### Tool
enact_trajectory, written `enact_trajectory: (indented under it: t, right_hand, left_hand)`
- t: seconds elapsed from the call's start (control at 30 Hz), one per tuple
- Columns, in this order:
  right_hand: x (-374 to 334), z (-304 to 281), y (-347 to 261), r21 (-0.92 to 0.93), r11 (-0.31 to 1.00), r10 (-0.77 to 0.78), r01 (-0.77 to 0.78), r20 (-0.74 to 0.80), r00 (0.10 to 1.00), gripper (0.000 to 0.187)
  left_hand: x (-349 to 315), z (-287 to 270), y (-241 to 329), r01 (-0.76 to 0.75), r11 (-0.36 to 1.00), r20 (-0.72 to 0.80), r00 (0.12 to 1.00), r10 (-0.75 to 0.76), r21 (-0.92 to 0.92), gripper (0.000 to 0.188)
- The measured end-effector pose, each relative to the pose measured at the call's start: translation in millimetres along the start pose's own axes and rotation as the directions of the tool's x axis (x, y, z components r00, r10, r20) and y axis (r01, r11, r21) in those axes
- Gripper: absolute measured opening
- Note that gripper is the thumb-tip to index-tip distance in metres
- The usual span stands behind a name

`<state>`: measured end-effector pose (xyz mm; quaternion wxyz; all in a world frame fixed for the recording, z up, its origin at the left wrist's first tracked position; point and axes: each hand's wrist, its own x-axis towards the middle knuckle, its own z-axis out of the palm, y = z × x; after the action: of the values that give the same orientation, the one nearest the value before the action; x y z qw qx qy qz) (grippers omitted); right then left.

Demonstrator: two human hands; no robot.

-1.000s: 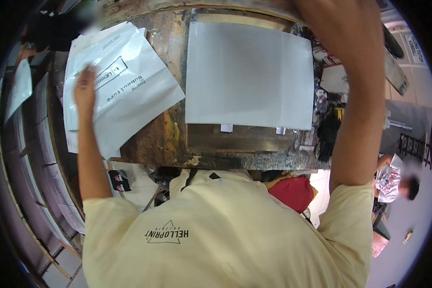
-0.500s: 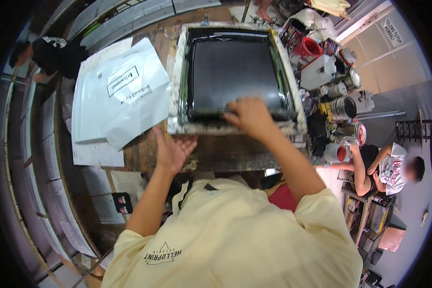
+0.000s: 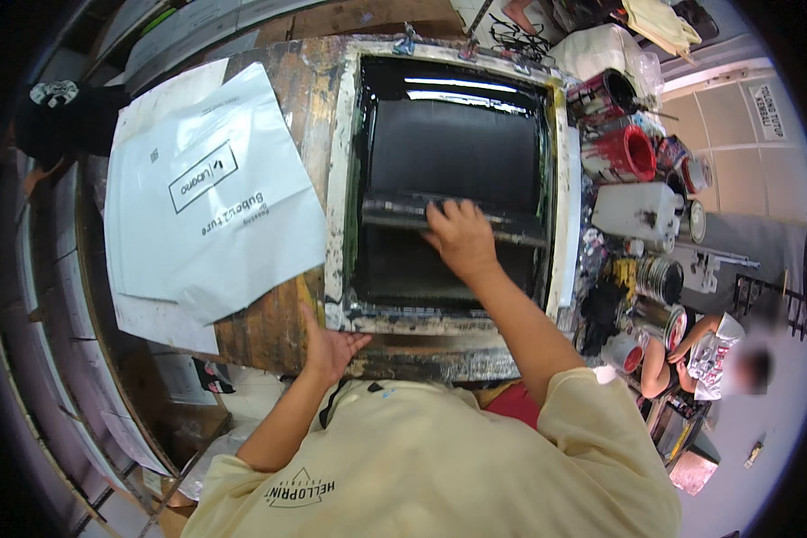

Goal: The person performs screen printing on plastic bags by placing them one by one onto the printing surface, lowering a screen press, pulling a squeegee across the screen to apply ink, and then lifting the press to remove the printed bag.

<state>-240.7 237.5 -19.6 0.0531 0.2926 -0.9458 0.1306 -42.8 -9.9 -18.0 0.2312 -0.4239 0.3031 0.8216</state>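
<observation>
A screen-printing frame (image 3: 336, 211) with a pale, ink-stained rim lies in front of me, its mesh (image 3: 453, 148) covered in dark, glossy ink. Across the middle of that mesh stands a dark squeegee (image 3: 393, 212). My right hand (image 3: 464, 240) grips it from above, a little right of its centre. Next to the frame's near left corner is my left hand (image 3: 330, 351), thumb up and fingers stretched out along the near rim; whether the fingertips bear on it I cannot tell.
White printed plastic sheets (image 3: 215, 197) are stacked on the wooden table (image 3: 264, 330) at left. Paint cans, a red bucket (image 3: 632, 152) and a white jerrycan (image 3: 637, 215) crowd the right side. Shelves (image 3: 81, 296) line the left. One person (image 3: 708, 359) sits at right, another (image 3: 72, 121) is at far left.
My right hand has moved the squeegee away from the near rim to the middle of the mesh. My left hand stays by the near left corner. The whole view has shifted.
</observation>
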Motion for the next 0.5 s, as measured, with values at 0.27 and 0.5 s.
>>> enact_trajectory:
  t: [0.27,0.5]
  right_hand:
    - [175.8,-2.5,109.8,-0.083,0.995,-0.051,0.05,-0.004,0.999,0.034]
    - [206.8,-11.9,137.5,-0.085,0.995,-0.051,0.057,0.074,0.996,0.037]
  left_hand:
    - [0.9,-3.7,5.0,0.024,1.0,0.079,0.997,-0.023,-0.001,0.115]
    - [-19.8,-4.3,3.5,-0.036,0.999,0.149,0.988,0.03,0.037,0.115]
